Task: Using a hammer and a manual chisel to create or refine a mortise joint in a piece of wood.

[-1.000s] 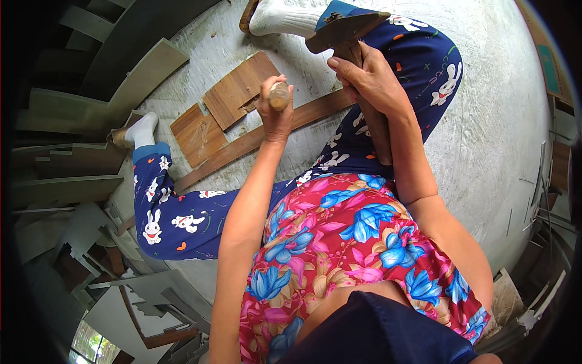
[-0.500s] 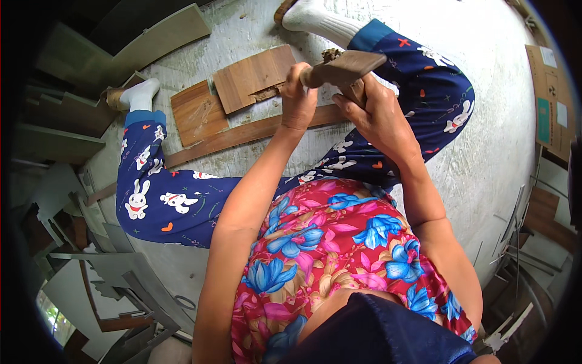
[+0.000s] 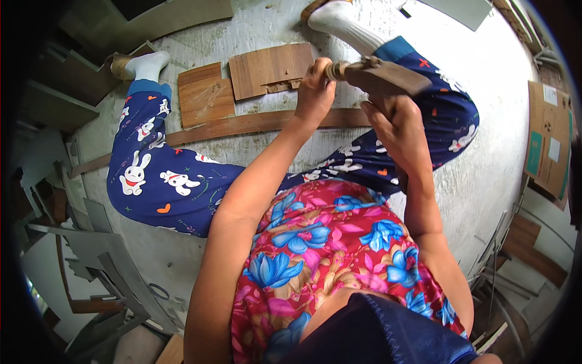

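My left hand (image 3: 316, 91) is closed round the handle of a broad, brown-stained cleaver (image 3: 391, 79), whose blade points right. My right hand (image 3: 400, 127) is just below the blade, its fingers wrapped round a short piece of wood that the blade and fingers mostly hide. Whether blade and wood touch, I cannot tell. Beyond my left hand, a brown wood-grain board (image 3: 267, 70) with a splintered notch in its near edge lies on the floor. A smaller notched board (image 3: 206, 97) sits to its left.
A long wooden strip (image 3: 242, 126) crosses the floor between my spread legs in patterned trousers (image 3: 176, 176). Grey panels (image 3: 121, 267) and offcuts crowd the left side. At the right stand a cardboard box (image 3: 548, 139) and brown boards (image 3: 533, 249).
Both hands, with the cleaver and the wood, have shifted right and slightly down in the picture. The blade now covers more of the wood. The whole view has turned a little.
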Motion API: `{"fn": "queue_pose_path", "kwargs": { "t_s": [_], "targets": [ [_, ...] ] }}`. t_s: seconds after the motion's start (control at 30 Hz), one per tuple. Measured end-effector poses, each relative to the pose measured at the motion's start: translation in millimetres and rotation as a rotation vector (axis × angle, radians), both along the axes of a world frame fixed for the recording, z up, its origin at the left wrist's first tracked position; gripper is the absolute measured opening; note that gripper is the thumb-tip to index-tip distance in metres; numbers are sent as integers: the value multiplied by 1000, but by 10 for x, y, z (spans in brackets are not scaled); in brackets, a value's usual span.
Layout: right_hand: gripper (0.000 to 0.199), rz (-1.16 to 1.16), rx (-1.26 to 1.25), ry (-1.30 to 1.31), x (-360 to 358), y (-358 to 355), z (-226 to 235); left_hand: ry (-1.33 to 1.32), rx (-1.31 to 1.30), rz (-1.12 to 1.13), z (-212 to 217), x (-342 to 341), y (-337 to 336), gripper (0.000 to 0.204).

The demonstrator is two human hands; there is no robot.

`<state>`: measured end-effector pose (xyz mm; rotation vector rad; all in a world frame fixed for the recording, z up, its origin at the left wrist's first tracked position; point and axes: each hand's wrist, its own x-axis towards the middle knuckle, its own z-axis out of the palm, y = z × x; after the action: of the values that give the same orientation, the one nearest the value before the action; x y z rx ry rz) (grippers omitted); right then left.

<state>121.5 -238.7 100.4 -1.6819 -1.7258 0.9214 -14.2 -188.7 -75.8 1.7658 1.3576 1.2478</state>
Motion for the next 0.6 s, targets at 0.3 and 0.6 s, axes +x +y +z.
{"fn": "queue_pose_path", "kwargs": {
  "t_s": [0.3,0.6],
  "targets": [
    [27,27,-46,-19,-6,171,-104,-46,-81,-27,37,-21,82,23],
    [22,-100,-97,375,315,303,-247,154,-259,65,-130,-268,696,34]
  ]
}}
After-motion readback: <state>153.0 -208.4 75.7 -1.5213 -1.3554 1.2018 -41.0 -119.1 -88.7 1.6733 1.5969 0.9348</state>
